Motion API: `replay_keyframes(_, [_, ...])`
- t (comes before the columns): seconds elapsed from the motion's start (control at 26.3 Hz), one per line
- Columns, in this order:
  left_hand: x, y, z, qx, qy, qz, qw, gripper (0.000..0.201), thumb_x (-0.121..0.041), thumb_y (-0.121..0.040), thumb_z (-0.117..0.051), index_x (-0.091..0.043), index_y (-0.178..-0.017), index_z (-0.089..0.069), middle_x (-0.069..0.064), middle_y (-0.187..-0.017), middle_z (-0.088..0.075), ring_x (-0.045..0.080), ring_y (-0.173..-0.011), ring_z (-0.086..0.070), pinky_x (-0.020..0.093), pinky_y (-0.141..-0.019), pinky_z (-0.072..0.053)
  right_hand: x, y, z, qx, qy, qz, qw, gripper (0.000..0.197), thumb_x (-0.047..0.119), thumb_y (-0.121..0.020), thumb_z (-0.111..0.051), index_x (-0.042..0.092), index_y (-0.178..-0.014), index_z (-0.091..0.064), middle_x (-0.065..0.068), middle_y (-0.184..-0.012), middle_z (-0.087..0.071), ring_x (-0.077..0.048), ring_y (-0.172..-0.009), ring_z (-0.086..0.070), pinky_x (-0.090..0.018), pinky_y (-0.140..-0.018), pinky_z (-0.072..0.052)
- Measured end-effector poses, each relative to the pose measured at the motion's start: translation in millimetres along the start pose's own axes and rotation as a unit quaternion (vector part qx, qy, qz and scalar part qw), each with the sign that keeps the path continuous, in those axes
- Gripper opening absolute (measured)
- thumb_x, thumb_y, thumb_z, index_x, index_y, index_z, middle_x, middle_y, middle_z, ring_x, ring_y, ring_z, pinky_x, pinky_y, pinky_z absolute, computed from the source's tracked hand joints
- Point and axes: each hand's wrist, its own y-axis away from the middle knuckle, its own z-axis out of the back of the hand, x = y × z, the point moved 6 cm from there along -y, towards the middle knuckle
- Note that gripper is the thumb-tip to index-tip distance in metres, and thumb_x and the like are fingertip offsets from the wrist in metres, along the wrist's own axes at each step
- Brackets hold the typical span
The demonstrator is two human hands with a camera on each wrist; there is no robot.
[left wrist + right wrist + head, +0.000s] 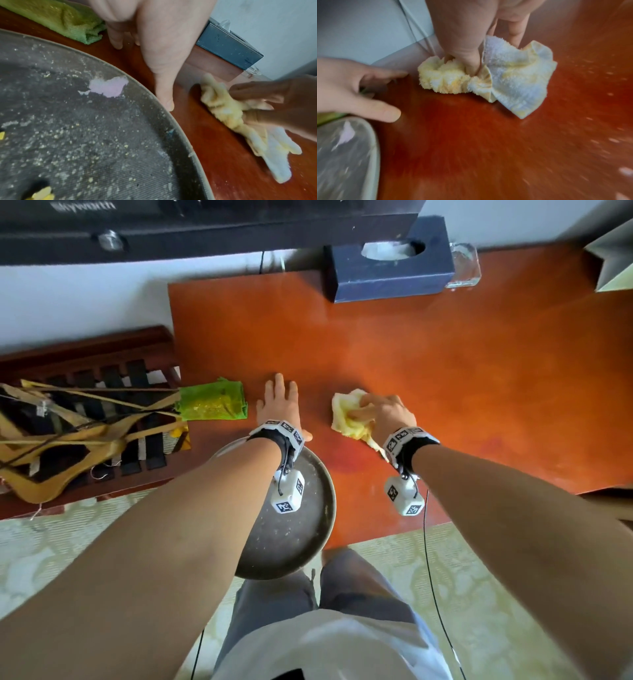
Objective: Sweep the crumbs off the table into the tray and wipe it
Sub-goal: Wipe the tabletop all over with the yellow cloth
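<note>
A crumpled yellow-white cloth [349, 414] [226, 112] [488, 78] lies on the reddish-brown table [445, 364], and my right hand [380, 412] [471, 44] grips it bunched against the tabletop. My left hand [279, 405] [159, 47] rests flat on the table with straight fingers, just beyond the round dark metal tray [318, 529] [85, 121]. The tray hangs over the table's near left edge and holds scattered pale crumbs [72, 142]. Small specks [597, 83] show on the table to the right of the cloth.
A folded green cloth [212, 400] [65, 20] lies at the table's left edge. A dark blue tissue box [390, 265] [229, 50] and a clear glass item [464, 265] stand at the far edge. A wooden rack [85, 419] with yellow straps stands to the left.
</note>
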Motion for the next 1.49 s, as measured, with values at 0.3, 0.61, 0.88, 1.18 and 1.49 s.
replay_keyframes(0.3, [-1.0,-3.1,-1.8,0.0,-0.009,0.002,1.0,0.125,-0.056,-0.066,-0.082,-0.02,-0.156,-0.002,0.009,-0.163,0.011,0.031,-0.15,0.003,0.05,-0.118,-0.023,4.1,-36.4,12.7,0.005,-0.072,-0.104,0.992,0.062,0.001,-0.084,-0.049,0.041,-0.131,-0.057,0.012,-0.141,-0.044,-0.023,-0.126,-0.039,-0.032,-0.095,-0.045])
replay_keyframes(0.61, [-8.8,-0.3,-1.3,-0.03,-0.003,0.026,0.999,0.119,-0.045,-0.066,-0.087,-0.019,-0.154,-0.011,0.009,-0.163,0.004,0.032,-0.149,-0.003,0.051,-0.112,-0.029,16.6,46.1,-18.4,0.051,-0.01,0.055,0.997,0.057,0.002,-0.088,-0.06,0.051,-0.117,-0.063,0.025,-0.131,-0.04,-0.01,-0.124,-0.037,-0.025,-0.097,-0.043])
replay_keyframes(0.88, [-26.3,9.0,3.9,-0.05,-0.01,0.02,0.998,0.101,-0.042,-0.069,-0.085,-0.019,-0.148,-0.026,0.009,-0.159,-0.009,0.032,-0.144,-0.012,0.05,-0.104,-0.035,-9.4,88.9,-57.4,0.085,0.043,0.146,0.985,0.056,0.007,-0.088,-0.06,0.058,-0.112,-0.061,0.03,-0.132,-0.043,-0.013,-0.124,-0.036,-0.035,-0.081,-0.054])
replay_keyframes(1.18, [-85.0,14.8,-14.1,0.008,-0.034,-0.056,0.998,0.116,-0.051,-0.059,-0.088,-0.033,-0.149,-0.017,0.004,-0.161,0.005,0.033,-0.146,0.0,0.066,-0.105,-0.028,-88.0,103.5,-52.4,-0.105,-0.124,-0.16,0.974,0.046,0.017,-0.088,-0.057,0.055,-0.114,-0.062,0.02,-0.129,-0.048,-0.022,-0.111,-0.041,-0.034,-0.074,-0.052])
replay_keyframes(1.49, [-83.8,15.6,-20.3,0.035,-0.067,-0.055,0.996,0.124,-0.057,-0.064,-0.083,-0.033,-0.154,-0.001,0.004,-0.162,0.017,0.035,-0.148,0.009,0.069,-0.108,-0.023,-155.6,98.8,-28.2,-0.134,-0.268,-0.401,0.866,0.044,0.004,-0.087,-0.042,0.025,-0.123,-0.056,-0.002,-0.132,-0.038,-0.03,-0.123,-0.034,-0.03,-0.086,-0.036])
